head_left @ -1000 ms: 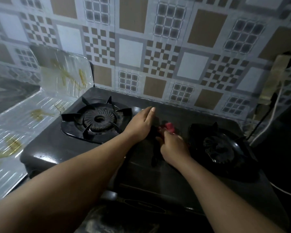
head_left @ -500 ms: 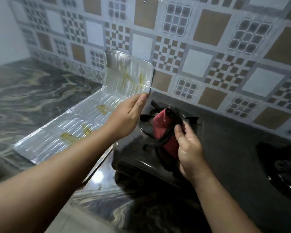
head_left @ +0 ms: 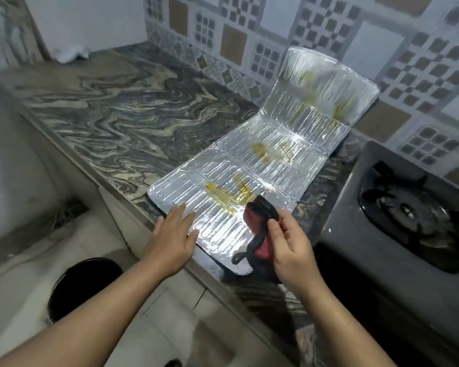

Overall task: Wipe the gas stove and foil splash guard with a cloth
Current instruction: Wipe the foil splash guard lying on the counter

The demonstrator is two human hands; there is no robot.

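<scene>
From the head camera, the foil splash guard [head_left: 263,181] is lying mostly flat along the marbled counter [head_left: 112,109], its far panel leaning up against the tiled wall [head_left: 368,49]. Yellowish greasy streaks are showing on several of its panels. The left hand [head_left: 174,235] is resting with straight, spread fingers on the near left corner of the foil, at the counter's front edge, holding nothing. The right hand [head_left: 289,245] is pinching a red and black cloth [head_left: 257,229] between thumb and fingers, and the cloth is hanging over the near right part of the foil, its upper end just beside the nearest yellow streak; whether it is touching the foil cannot be told. The gas stove [head_left: 382,226] is sitting on the counter just to the right of the foil, with one dark burner [head_left: 408,210] in view. Below the counter, a dark round object [head_left: 82,282] is standing on the light floor [head_left: 37,260].
</scene>
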